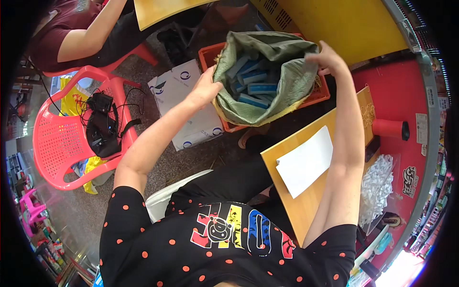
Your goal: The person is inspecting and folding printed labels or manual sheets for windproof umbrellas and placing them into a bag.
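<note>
Left hand (pixel 205 88) clamped on near-left rim of olive-green sack (pixel 267 71), fingers curled over the cloth. Right hand (pixel 327 60) pinching far-right rim, fingers closed on the fold. Sack mouth spread wide between the two sets of fingers, seated in an orange crate (pixel 320 93). Blue flat blocks (pixel 260 88) piled inside, just beyond left fingertips. White sheet (pixel 306 160) on wooden board (pixel 306 210) well below right hand. Pink plastic chair (pixel 57 143) far left of left hand.
</note>
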The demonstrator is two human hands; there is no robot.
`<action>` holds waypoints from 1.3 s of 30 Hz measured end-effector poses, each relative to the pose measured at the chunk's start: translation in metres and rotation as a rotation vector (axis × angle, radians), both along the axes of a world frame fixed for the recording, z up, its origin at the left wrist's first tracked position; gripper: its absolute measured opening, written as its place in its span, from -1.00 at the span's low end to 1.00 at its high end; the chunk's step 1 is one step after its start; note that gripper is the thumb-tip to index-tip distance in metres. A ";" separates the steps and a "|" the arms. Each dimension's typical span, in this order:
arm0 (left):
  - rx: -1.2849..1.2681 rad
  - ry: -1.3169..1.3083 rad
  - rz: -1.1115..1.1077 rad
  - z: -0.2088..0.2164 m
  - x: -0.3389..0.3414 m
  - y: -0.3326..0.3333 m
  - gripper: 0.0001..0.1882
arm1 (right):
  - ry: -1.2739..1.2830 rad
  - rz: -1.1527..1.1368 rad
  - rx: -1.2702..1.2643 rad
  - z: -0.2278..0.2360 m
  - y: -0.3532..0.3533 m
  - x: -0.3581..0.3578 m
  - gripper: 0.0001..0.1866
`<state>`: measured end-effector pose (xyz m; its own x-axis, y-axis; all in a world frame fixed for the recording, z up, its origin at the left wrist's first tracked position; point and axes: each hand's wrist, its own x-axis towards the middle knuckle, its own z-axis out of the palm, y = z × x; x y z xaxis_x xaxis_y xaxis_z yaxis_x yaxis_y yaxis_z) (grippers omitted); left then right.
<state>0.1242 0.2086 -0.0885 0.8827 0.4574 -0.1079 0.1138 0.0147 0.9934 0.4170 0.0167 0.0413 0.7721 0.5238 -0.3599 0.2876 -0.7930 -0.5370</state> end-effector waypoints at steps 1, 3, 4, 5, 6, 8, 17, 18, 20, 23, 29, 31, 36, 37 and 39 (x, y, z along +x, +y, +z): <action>0.020 0.036 0.012 -0.002 -0.002 0.001 -0.37 | -0.085 0.080 -0.063 -0.009 0.002 -0.006 -0.15; 0.021 0.026 0.006 0.005 -0.004 -0.002 -0.36 | -0.327 0.065 0.091 -0.013 -0.008 -0.005 -0.24; 0.001 -0.018 -0.018 0.027 -0.003 -0.007 -0.37 | -0.536 0.099 0.134 -0.011 -0.024 0.005 -0.27; -0.015 -0.061 -0.029 0.047 -0.002 -0.009 -0.37 | -0.744 0.146 0.184 -0.010 -0.030 0.012 -0.29; -0.042 -0.135 0.085 0.060 -0.007 -0.011 -0.35 | -0.659 0.058 0.253 0.007 -0.024 0.002 -0.31; 0.226 -0.144 0.161 0.063 -0.002 -0.009 -0.36 | -0.586 -0.163 0.255 0.049 -0.025 -0.034 -0.34; 0.231 0.104 0.055 0.049 -0.024 -0.014 -0.33 | -0.566 -0.094 0.338 -0.010 -0.043 -0.019 -0.44; 0.150 0.050 0.081 0.052 -0.031 -0.015 -0.33 | -0.524 -0.128 0.380 0.001 -0.043 -0.031 -0.45; -0.006 -0.104 0.155 0.044 -0.029 -0.022 -0.31 | -0.638 -0.152 0.390 -0.008 -0.046 -0.027 -0.47; 0.342 0.137 -0.017 0.000 -0.024 -0.023 -0.49 | -0.673 0.022 0.285 -0.053 -0.061 -0.004 -0.47; 0.493 0.267 0.139 0.010 -0.015 -0.024 -0.50 | -0.766 -0.029 0.291 -0.043 -0.083 -0.017 -0.51; 0.621 0.332 0.213 0.023 -0.014 -0.039 -0.48 | -1.073 0.232 0.362 -0.035 -0.074 -0.034 -0.49; 1.288 -0.268 -0.201 0.045 0.019 -0.046 -0.59 | -0.973 0.855 0.161 -0.038 -0.032 -0.104 -0.41; 1.225 -0.306 -0.400 0.045 0.036 -0.045 -0.67 | -0.924 0.910 0.116 -0.045 -0.030 -0.109 -0.40; 1.162 0.123 -0.698 0.059 0.070 -0.053 -0.71 | -0.874 0.998 -0.224 -0.055 -0.029 -0.107 -0.61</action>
<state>0.1944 0.1556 -0.0298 0.9784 -0.1966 -0.0635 -0.1591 -0.9130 0.3758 0.3097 -0.0122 -0.0136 0.1166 0.9881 -0.1007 0.9689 -0.0908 0.2303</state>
